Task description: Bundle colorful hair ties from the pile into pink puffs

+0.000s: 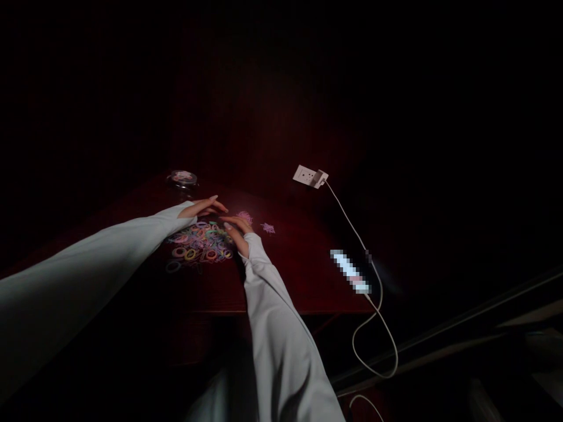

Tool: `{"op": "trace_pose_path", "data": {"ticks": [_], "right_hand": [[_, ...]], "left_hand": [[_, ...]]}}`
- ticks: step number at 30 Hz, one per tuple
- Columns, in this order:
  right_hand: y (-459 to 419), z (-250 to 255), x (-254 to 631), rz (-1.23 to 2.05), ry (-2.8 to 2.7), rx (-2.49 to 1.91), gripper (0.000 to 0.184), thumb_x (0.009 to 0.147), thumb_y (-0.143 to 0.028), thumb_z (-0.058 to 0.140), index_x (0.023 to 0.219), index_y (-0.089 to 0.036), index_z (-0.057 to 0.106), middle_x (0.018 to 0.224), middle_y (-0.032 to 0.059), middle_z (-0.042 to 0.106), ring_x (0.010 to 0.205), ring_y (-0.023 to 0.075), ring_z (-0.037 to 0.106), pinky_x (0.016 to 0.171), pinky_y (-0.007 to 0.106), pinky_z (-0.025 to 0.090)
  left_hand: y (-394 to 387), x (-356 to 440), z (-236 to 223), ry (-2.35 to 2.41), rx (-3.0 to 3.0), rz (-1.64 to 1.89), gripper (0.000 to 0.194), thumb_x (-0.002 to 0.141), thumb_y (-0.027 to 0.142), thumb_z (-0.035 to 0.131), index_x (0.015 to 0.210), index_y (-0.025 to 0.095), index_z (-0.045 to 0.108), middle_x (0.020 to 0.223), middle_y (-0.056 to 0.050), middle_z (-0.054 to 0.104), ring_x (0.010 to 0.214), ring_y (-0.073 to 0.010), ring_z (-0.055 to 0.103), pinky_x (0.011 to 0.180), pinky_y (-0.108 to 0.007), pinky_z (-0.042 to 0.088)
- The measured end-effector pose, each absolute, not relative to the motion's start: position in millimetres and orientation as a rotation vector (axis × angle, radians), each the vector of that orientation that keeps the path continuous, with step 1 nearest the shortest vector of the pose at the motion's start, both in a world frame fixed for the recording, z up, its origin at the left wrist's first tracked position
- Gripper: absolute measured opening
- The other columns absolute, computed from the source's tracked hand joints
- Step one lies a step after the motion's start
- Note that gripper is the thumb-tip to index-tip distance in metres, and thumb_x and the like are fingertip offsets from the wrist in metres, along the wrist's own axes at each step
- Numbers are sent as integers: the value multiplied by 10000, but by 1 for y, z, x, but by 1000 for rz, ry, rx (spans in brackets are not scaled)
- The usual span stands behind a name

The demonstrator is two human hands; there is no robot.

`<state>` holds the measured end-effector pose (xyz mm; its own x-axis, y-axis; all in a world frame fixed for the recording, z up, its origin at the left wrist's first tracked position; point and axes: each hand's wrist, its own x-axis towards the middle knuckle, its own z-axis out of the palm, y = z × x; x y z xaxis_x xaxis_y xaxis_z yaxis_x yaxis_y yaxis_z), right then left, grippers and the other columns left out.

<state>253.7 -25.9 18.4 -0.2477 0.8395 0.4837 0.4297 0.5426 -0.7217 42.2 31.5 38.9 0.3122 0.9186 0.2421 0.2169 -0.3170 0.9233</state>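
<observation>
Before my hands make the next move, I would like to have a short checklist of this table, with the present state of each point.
1. Both hands over the table: ok; left hand and right hand are at the mixed pile of coloured bands.
2. Small purple pile apart from the mixed pile: ok, it lies to the right.
3. Fingers free of bands: cannot tell; too small and dark.
4. White cable clear of both hands: ok, well to the right.
5. Even lighting: not ok; much of the view is black.
</observation>
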Motion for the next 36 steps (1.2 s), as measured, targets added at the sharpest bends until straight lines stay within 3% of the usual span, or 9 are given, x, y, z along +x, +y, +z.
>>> {"op": "trace_pose_path", "data": {"ticks": [3, 8, 13, 18, 22, 30, 36], "right_hand": [[-18, 19, 270, 551, -1743, -1127, 289, 1029, -447, 651, 1165, -280, 844, 1282, 59, 780, 1274, 218, 687, 1190, 373, 500], [-13, 9, 281, 561, -1600, -1345, 367, 1026, -482, 601, 1137, -227, 840, 1195, 85, 781, 1160, 230, 714, 1102, 364, 543], [-15, 3, 265, 494, -1699, -1446, 341, 975, -555, 717, 1140, -288, 849, 1225, 67, 773, 1264, 265, 651, 1133, 396, 524], [-23, 7, 238, 501, -1773, -1402, 250, 1028, -476, 690, 1174, -339, 839, 1272, 33, 763, 1296, 237, 651, 1131, 366, 536], [-31, 12, 225, 487, -1808, -1303, 289, 1013, -516, 712, 1208, -343, 837, 1269, 26, 771, 1323, 235, 651, 1156, 370, 532], [-18, 10, 245, 539, -1730, -1185, 308, 1061, -376, 592, 1150, -243, 856, 1218, 68, 785, 1248, 224, 694, 1222, 391, 472], [-18, 14, 270, 448, -1742, -1273, 290, 1014, -425, 667, 1119, -229, 853, 1181, 87, 765, 1083, 219, 713, 1077, 357, 560]], "left_hand": [[34, 32, 38, 1016, 1828, 1088, 837, 908, 921, 410, 1039, 213, 836, 1320, -132, 810, 1270, -333, 731, 1214, -461, 517], [37, 25, 25, 1182, 1967, 1028, 793, 911, 901, 400, 1014, 252, 843, 1304, -94, 809, 1323, -333, 691, 1272, -439, 449], [40, 30, 6, 1198, 2107, 857, 779, 916, 853, 369, 1074, 256, 842, 1248, -90, 800, 1336, -315, 681, 1285, -406, 421], [36, 38, 7, 1089, 2037, 900, 714, 950, 767, 389, 1109, 212, 810, 1352, -96, 764, 1387, -295, 632, 1320, -385, 351], [30, 43, 12, 977, 1957, 950, 652, 983, 705, 412, 1199, 206, 772, 1369, -85, 765, 1358, -296, 644, 1279, -393, 398], [33, 35, 22, 979, 1955, 1003, 730, 887, 871, 514, 1152, 261, 813, 1377, -73, 777, 1385, -353, 634, 1275, -446, 407], [30, 28, 33, 997, 1986, 1098, 719, 814, 908, 620, 1052, 266, 839, 1313, -78, 808, 1366, -367, 650, 1282, -485, 402]]}}
